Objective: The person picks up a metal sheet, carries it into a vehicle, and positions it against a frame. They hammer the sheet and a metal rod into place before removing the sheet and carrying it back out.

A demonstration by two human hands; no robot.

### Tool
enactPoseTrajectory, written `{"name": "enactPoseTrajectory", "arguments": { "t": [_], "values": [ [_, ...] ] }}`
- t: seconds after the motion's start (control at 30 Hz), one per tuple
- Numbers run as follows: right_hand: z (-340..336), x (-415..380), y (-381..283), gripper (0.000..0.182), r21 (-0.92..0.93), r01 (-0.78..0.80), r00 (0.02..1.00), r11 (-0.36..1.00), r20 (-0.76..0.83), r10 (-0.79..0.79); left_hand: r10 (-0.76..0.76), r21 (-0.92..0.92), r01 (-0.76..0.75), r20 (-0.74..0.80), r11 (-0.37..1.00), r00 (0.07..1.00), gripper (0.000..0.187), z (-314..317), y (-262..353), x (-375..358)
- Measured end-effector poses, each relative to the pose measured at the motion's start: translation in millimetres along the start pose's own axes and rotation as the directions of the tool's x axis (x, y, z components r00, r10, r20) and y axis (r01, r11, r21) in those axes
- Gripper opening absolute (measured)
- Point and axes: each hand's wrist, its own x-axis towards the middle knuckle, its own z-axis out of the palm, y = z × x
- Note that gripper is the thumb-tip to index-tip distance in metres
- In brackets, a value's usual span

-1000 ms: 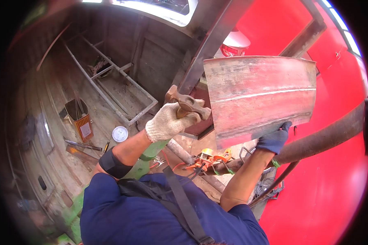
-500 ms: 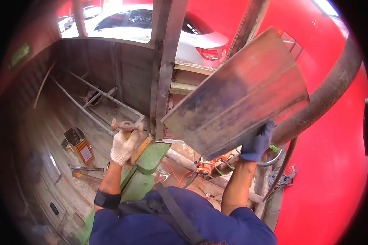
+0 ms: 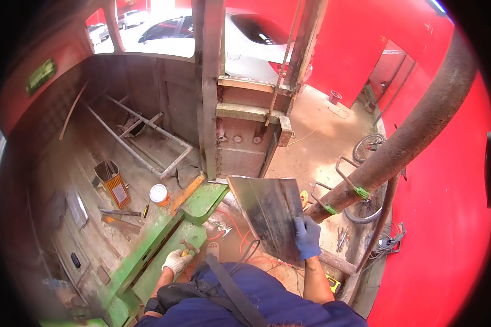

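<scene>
My right hand (image 3: 308, 238), in a blue glove, is closed on the right edge of a dark, creased metal sheet (image 3: 264, 215). The sheet hangs tilted in front of my body, its upper left corner close to the green beam (image 3: 204, 201). In a white knit glove, my left hand (image 3: 174, 262) grips a hammer (image 3: 188, 246) low over the green metal, its yellowish handle partly hidden by the fingers. Just beyond the sheet stands a rusty metal post and panel (image 3: 240, 152).
On the left floor are an orange rectangular can (image 3: 114, 188), a white tub (image 3: 159, 194) and a welded metal frame (image 3: 142, 133). A thick rusty pipe (image 3: 414, 141) crosses the right side, with a bicycle (image 3: 365, 210) behind it. Red cables (image 3: 232, 223) lie below the sheet.
The metal sheet has come down and toward my body with my right hand. My left hand and the hammer have dropped lower, uncovering the white tub. The view has shifted slightly.
</scene>
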Motion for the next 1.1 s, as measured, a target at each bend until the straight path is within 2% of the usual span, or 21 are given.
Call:
{"name": "enactPoseTrajectory", "arguments": {
  "t": [0.03, 0.17, 0.23, 0.3, 0.4, 0.47, 0.5, 0.57, 0.63, 0.7, 0.77, 0.87, 0.97, 1.1],
  "values": [
    [-0.6, -7.6, 6.8, 0.036, 0.003, -0.001, 1.000, 1.000, 0.012, 0.001, -0.054, 0.052, 0.053, 0.022, 0.997, 0.998, 0.046, 3.6, -5.0, -8.1],
    [-2.7, -32.5, 36.5, 0.037, -0.127, -0.016, 0.998, 0.992, 0.066, 0.025, -0.187, 0.053, 0.187, -0.006, 0.981, 0.982, 0.045, -2.2, -26.5, -21.4],
    [-5.7, -42.0, 44.0, 0.038, -0.184, -0.024, 0.994, 0.983, 0.101, 0.043, -0.157, -0.021, 0.155, -0.093, 0.988, 0.983, 0.043, -7.5, -51.3, -12.2],
    [-8.1, -49.2, 47.3, 0.038, -0.226, -0.036, 0.989, 0.974, 0.133, 0.068, -0.212, -0.096, 0.200, -0.141, 0.975, 0.967, 0.040, -24.8, -30.8, -21.0],
    [-6.1, -62.3, 52.4, 0.040, -0.293, -0.048, 0.982, 0.955, 0.163, 0.099, -0.198, -0.107, 0.175, -0.275, 0.979, 0.941, 0.038, -43.7, -63.3, 12.5],
    [-1.8, -68.9, 58.2, 0.041, -0.321, -0.052, 0.982, 0.946, 0.157, 0.108, -0.156, 0.002, 0.170, -0.378, 0.986, 0.913, 0.042, -60.2, -74.4, 28.4],
    [-0.6, -72.6, 61.1, 0.042, -0.378, -0.081, 0.970, 0.922, 0.184, 0.160, -0.116, 0.081, 0.168, -0.436, 0.983, 0.892, 0.044, -69.3, -74.4, 32.8],
    [4.0, -84.4, 61.5, 0.043, -0.446, -0.117, 0.955, 0.888, 0.196, 0.224, -0.100, 0.089, 0.154, -0.441, 0.984, 0.892, 0.044, -85.1, -72.9, 31.4],
    [8.7, -88.5, 62.4, 0.044, -0.495, -0.116, 0.932, 0.861, 0.246, 0.267, -0.099, 0.172, 0.257, -0.620, 0.951, 0.778, 0.039, -97.8, -62.6, 30.8],
    [13.4, -96.1, 69.3, 0.045, -0.527, -0.131, 0.923, 0.839, 0.244, 0.298, -0.147, 0.154, 0.355, -0.708, 0.922, 0.690, 0.036, -107.1, -56.8, 26.5],
    [18.4, -102.0, 73.5, 0.045, -0.561, -0.145, 0.909, 0.815, 0.249, 0.334, -0.171, 0.153, 0.394, -0.719, 0.907, 0.673, 0.035, -115.7, -63.7, 27.8],
    [23.7, -104.5, 71.3, 0.045, -0.582, -0.158, 0.901, 0.798, 0.246, 0.358, -0.118, 0.103, 0.331, -0.803, 0.938, 0.584, 0.039, -123.9, -80.2, 26.5],
    [32.6, -99.0, 60.5, 0.045, -0.577, -0.163, 0.896, 0.801, 0.253, 0.365, -0.129, 0.101, 0.359, -0.816, 0.928, 0.564, 0.039, -126.9, -97.9, 35.4],
    [48.1, -89.3, 52.8, 0.041, -0.574, -0.142, 0.890, 0.806, 0.282, 0.358, -0.174, 0.102, 0.403, -0.787, 0.910, 0.592, 0.038, -129.1, -102.6, 51.8]
  ]
}}
